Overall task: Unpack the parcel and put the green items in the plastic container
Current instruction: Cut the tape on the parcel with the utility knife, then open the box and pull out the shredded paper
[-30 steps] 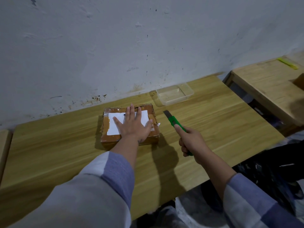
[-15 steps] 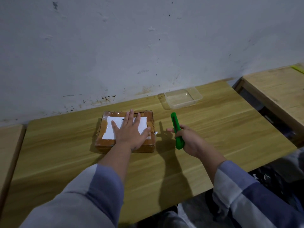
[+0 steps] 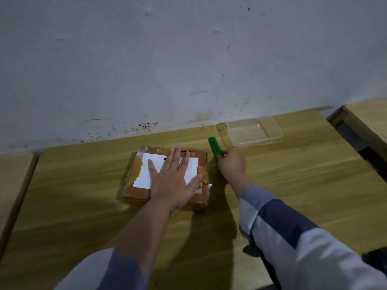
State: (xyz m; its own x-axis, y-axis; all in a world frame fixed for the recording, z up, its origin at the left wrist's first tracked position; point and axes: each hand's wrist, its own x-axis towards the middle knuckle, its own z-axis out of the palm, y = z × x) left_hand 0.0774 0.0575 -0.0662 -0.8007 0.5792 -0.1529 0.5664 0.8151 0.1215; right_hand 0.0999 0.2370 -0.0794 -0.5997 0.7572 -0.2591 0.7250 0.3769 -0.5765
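Observation:
A brown taped cardboard parcel [image 3: 138, 186] with a white label lies on the wooden table [image 3: 293, 185]. My left hand [image 3: 174, 181] presses flat on its top with fingers spread. My right hand [image 3: 231, 165] grips a green utility knife [image 3: 215, 148] just beyond the parcel's right side, the knife's far end pointing towards the wall. No blade shows at that end. A clear plastic container [image 3: 251, 131], with nothing in it, stands by the wall to the right of the knife.
A stained white wall [image 3: 167, 59] runs along the table's far edge. A second wooden table [image 3: 370, 120] stands at the right, and another wooden surface [image 3: 12, 181] adjoins at the left. A gap separates the right table.
My right hand has turned the green knife and brought it in beside the parcel's right edge. The blade seen earlier no longer shows. My left hand stays flat on the parcel.

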